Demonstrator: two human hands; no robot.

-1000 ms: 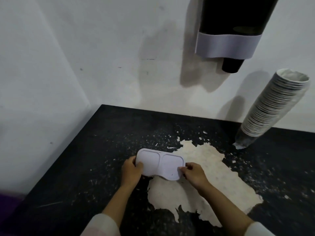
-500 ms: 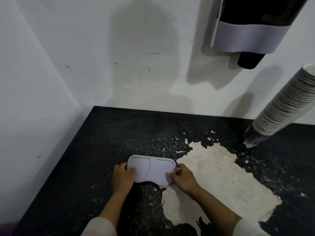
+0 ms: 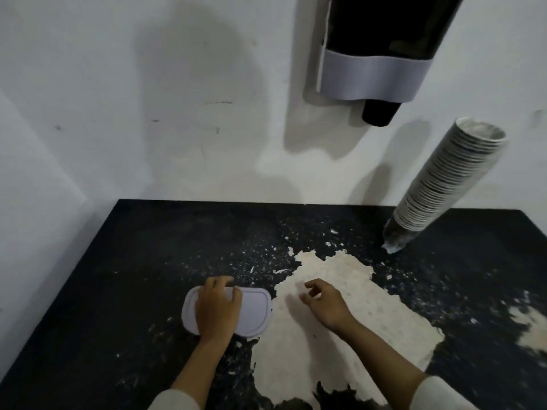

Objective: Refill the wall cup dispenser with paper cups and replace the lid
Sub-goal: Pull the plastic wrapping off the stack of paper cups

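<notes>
The lid (image 3: 251, 313) lies flat on the black bench (image 3: 154, 247). The left hand (image 3: 217, 310) rests on it, palm down, its grip loose. The right hand (image 3: 324, 303), just beside the lid, is half open and holds nothing. The stack of cups (image 3: 447, 184) leans on the wall under the dispenser (image 3: 376, 51).

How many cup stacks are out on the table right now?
1. The cup stack leans against the wall at the table's far right, below the dispenser. The frame cuts off the table's right side, so more may be hidden.
</notes>
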